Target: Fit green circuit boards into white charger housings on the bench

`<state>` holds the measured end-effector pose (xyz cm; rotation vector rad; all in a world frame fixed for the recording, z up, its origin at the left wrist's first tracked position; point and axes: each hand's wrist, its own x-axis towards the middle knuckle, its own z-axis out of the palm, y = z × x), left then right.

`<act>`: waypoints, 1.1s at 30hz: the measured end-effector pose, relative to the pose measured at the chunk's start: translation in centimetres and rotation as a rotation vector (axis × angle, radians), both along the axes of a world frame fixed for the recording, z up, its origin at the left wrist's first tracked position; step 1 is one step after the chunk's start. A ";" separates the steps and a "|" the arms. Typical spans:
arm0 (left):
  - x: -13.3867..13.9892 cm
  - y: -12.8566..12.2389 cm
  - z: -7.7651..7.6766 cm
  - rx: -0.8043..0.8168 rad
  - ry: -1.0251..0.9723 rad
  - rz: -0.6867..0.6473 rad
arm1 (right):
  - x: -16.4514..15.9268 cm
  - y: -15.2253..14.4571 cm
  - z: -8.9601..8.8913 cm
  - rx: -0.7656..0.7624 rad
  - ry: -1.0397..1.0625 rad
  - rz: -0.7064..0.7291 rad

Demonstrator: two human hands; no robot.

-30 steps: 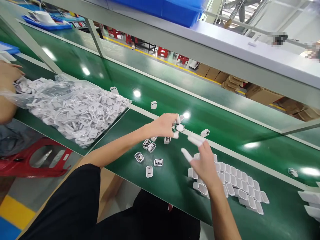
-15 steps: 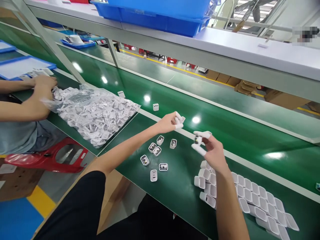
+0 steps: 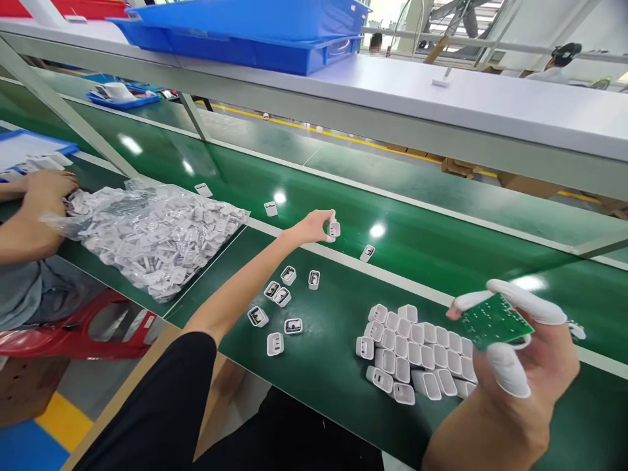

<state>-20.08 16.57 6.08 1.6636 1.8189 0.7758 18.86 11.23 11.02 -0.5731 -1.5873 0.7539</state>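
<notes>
White cots cover the fingertips of both hands. My left hand (image 3: 314, 227) is closed on a small white charger housing (image 3: 334, 229), held over the pale line at the belt's edge. At the right, close to the camera, my right hand (image 3: 532, 373) grips a green circuit board (image 3: 495, 318) between thumb and fingers. Below and left of it stand rows of white open housings (image 3: 415, 353), partly covered by the right hand. Several housings with dark parts inside (image 3: 281, 297) are scattered nearer my left forearm. Another filled housing (image 3: 367, 253) rests by the pale line between the hands.
A clear bag of many white pieces (image 3: 161, 235) lies at the left, beside a co-worker's arm (image 3: 39, 216). Two white pieces sit on the green belt (image 3: 417, 242). Overhead, a white shelf (image 3: 392, 88) bears a blue bin (image 3: 245, 46). A red stool (image 3: 108, 327) stands below.
My right hand has moved right and nearer, from a small housing to the green circuit board. A filled housing now lies by the pale line. The camera view has turned right.
</notes>
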 end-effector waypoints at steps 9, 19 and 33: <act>13.1 -12.2 5.9 0.526 -0.306 -0.307 | 0.0 0.1 -0.7 -0.089 0.064 0.167; 13.0 -9.0 2.9 0.884 -0.254 -0.398 | -1.1 0.1 -0.3 0.183 0.119 0.228; 13.3 -9.0 3.2 0.911 -0.209 -0.466 | -1.2 1.0 -1.8 0.312 -0.046 0.167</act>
